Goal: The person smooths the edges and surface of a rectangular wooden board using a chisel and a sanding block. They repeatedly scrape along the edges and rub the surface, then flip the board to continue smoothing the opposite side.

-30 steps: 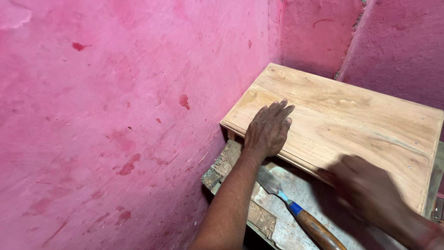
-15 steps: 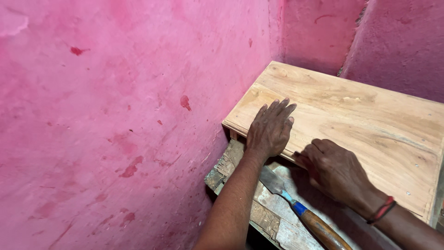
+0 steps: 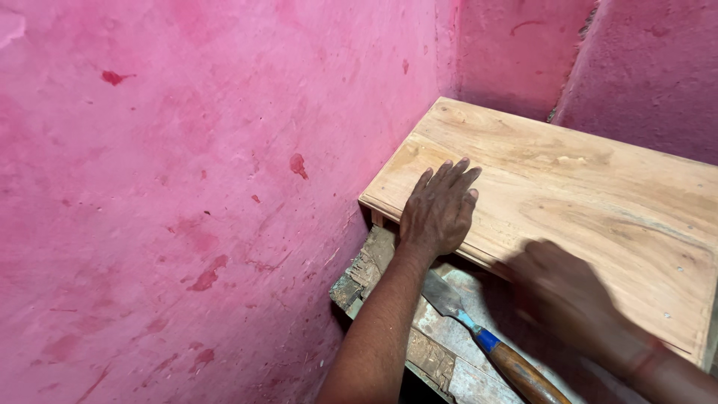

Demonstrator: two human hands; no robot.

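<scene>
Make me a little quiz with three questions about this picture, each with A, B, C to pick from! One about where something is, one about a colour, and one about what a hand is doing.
1. Where does the chisel lie?
A. On top of the wooden panel
B. On the worn board below the panel's near edge
C. Leaning on the wall

2. What colour is the wall?
A. Pink
B. Green
C. White

3. How is the left hand?
A. Closed round the chisel
B. Raised in the air
C. Lying flat, palm down, on the wooden panel

Answers:
1 B, the blade and wooden handle rest on the worn board under the panel edge.
2 A, the plaster is pink with darker red spots.
3 C, its fingers are spread on the wood, holding nothing.
</scene>
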